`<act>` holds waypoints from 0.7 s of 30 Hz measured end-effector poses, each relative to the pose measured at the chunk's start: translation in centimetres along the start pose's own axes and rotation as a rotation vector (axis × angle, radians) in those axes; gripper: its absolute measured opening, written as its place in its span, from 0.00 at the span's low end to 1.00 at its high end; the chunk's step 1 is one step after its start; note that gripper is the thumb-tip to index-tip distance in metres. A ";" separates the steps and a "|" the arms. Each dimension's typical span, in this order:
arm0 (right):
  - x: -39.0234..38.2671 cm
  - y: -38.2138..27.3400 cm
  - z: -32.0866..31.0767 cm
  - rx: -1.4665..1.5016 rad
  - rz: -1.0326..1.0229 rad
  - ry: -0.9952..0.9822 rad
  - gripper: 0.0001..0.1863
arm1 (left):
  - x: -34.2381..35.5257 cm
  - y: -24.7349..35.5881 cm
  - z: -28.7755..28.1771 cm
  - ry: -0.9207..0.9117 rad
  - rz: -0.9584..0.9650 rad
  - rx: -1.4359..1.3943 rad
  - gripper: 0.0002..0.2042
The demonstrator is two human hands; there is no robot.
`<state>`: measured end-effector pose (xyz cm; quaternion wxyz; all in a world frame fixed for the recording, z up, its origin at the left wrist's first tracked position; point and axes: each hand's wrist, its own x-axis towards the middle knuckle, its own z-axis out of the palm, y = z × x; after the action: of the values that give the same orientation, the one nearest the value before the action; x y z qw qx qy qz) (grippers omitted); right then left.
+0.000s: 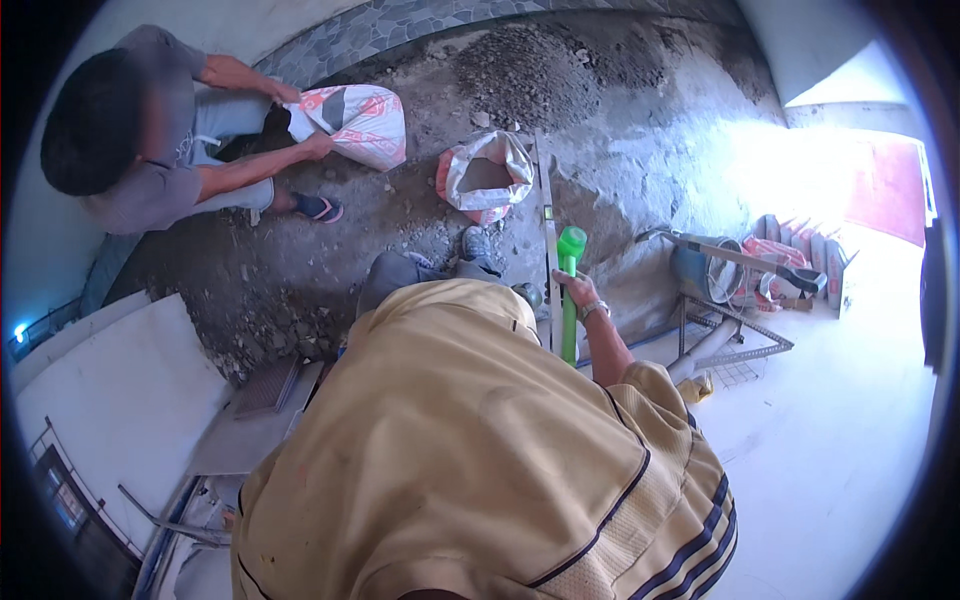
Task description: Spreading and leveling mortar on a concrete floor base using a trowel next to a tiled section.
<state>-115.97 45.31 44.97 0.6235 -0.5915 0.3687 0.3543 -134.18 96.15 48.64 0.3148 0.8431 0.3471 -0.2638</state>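
Note:
My right hand [576, 291] is at a bright green long-handled tool [569, 318] with a rounded head, its fingers curled round the handle. The exact kind of tool is unclear from above. Just left of it runs a long straight bar [546, 190] with a small yellow-green vial, like a spirit level. My left hand is out of sight, hidden by my tan shirt and bent body. Ahead of my shoe stands an open white and red sack [487, 178] with grey material inside.
At the upper left a co-worker [190, 140] grips a white and red sack [365, 125] with both hands. Gravel [530, 75] lies heaped at the back. On the right are a blue bucket [706, 270], a long-handled digging tool [735, 256] and a metal frame [740, 338].

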 end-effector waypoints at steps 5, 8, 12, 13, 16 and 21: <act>-0.7 -0.7 1.7 -0.021 -0.009 0.018 0.11 | 0.5 -2.2 -1.1 0.073 -0.027 -0.062 0.24; -0.9 -0.6 2.8 -0.075 0.007 0.052 0.12 | 1.3 -3.6 -1.8 0.113 -0.032 -0.111 0.24; -2.4 -2.0 5.3 -0.203 0.016 0.154 0.14 | 4.1 -4.9 -2.8 0.180 -0.044 -0.188 0.24; -2.5 -3.0 6.3 -0.225 0.010 0.142 0.14 | 4.9 -5.9 -2.3 0.200 -0.058 -0.207 0.24; -3.6 -4.2 7.5 -0.189 0.023 0.217 0.13 | 6.9 2.5 -7.4 0.042 -0.134 -0.334 0.23; 1.0 -9.3 8.5 -0.407 -0.061 0.179 0.16 | 13.9 4.2 -8.6 0.038 -0.105 -0.523 0.23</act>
<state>-106.93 53.38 48.76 0.4665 -0.7450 0.3256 0.3485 -120.45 105.78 46.56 0.5013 0.7185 0.4529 -0.1651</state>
